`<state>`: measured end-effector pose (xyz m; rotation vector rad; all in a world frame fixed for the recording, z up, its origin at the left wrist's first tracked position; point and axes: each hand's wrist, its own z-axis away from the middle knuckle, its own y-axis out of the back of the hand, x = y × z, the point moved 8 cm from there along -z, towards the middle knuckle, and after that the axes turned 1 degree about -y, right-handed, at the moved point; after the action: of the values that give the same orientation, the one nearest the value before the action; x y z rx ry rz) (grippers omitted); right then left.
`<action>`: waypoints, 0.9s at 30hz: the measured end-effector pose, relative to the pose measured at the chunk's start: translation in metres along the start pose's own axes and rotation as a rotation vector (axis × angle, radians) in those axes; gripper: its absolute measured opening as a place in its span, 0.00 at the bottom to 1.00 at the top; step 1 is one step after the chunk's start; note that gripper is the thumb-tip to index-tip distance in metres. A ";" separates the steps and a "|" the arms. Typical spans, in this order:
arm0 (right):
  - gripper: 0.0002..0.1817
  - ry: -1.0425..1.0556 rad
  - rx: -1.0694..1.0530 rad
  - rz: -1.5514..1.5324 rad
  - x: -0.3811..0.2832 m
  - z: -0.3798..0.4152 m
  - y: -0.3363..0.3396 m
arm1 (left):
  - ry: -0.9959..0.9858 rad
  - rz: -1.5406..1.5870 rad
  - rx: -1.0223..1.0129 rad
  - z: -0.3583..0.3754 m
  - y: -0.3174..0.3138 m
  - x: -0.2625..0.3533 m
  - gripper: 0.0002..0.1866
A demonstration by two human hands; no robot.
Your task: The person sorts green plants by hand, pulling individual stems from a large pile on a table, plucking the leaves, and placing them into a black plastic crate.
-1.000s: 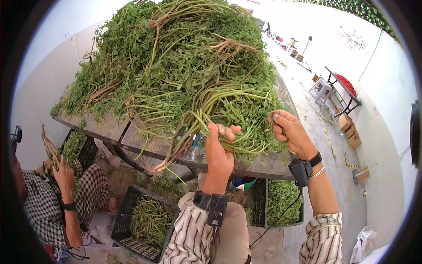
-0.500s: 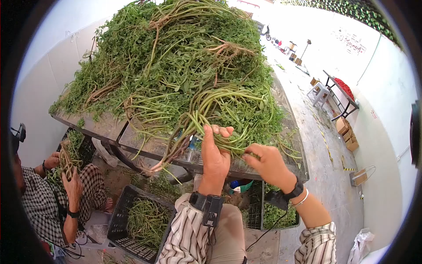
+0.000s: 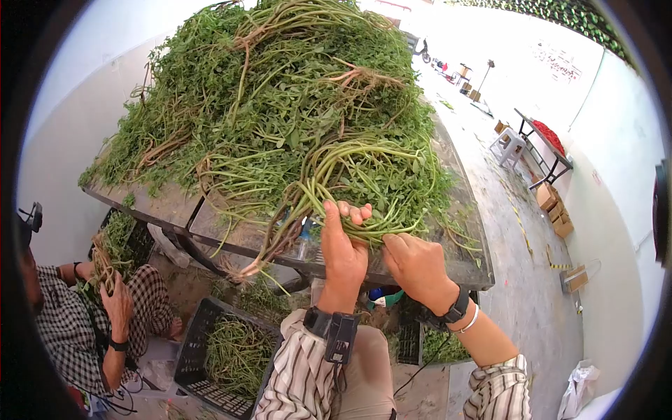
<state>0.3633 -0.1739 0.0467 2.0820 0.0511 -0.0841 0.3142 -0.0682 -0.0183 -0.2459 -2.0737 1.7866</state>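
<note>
At the table's near edge, my left hand [image 3: 344, 245] is closed round a bunch of green stems [image 3: 318, 183], its thumb pointing up. The bunch's reddish roots [image 3: 253, 266] hang past the edge to the left. Just right of it, my right hand [image 3: 418, 269] is closed with fingers pressed on the stems, close to my left hand; its fingertips are partly hidden. Behind both hands rises a large heap of leafy green plants [image 3: 280, 105] on the dark table [image 3: 455, 274].
A black crate [image 3: 190, 350] of stems stands below left, and another crate [image 3: 411, 341] is under the table. At the left, a seated co-worker [image 3: 77, 322] holds a rooty bunch. A stool [image 3: 508, 147], side table [image 3: 553, 157] and cartons [image 3: 556, 210] are at the right.
My right hand has moved left and slightly down, closer to my left hand, and its fingers now press on the stems. The co-worker's hands have shifted slightly.
</note>
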 end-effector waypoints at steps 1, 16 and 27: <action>0.06 0.006 0.004 -0.015 -0.001 -0.002 0.002 | 0.003 -0.002 0.000 0.000 0.001 -0.001 0.18; 0.09 -0.623 0.119 -1.003 0.119 0.001 0.012 | -0.032 -0.069 0.010 0.004 -0.001 0.006 0.20; 0.16 -0.205 -0.100 -0.579 0.085 0.008 0.002 | -0.018 -0.019 0.023 0.003 -0.003 0.007 0.20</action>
<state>0.4476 -0.1818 0.0379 1.8902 0.5208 -0.6313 0.3074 -0.0692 -0.0141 -0.2029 -2.0597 1.8069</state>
